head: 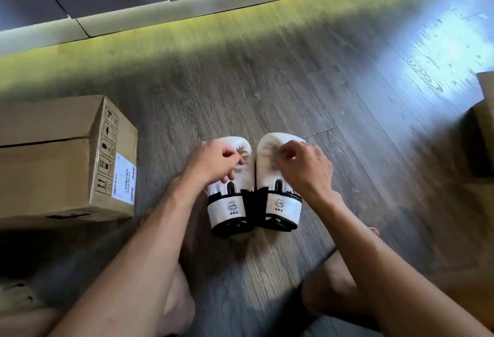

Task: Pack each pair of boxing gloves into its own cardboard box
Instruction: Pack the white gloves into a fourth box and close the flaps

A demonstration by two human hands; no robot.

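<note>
Two white boxing gloves with black trim lie side by side on the wooden floor, cuffs marked "6OZ" pointing toward me. My left hand [216, 160] is over the left glove [230, 208] with fingers curled on its palm side. My right hand [304, 165] is over the right glove [280, 203], fingers curled against its padding. Whether either hand truly grips its glove is blurred. A closed cardboard box [66, 160] with handling symbols and a white label stands on the floor to the left.
Part of another cardboard box [485, 122] shows at the right edge. A raised step with a lit strip [213, 8] runs across the far side. My bare knees and feet frame the gloves at the bottom.
</note>
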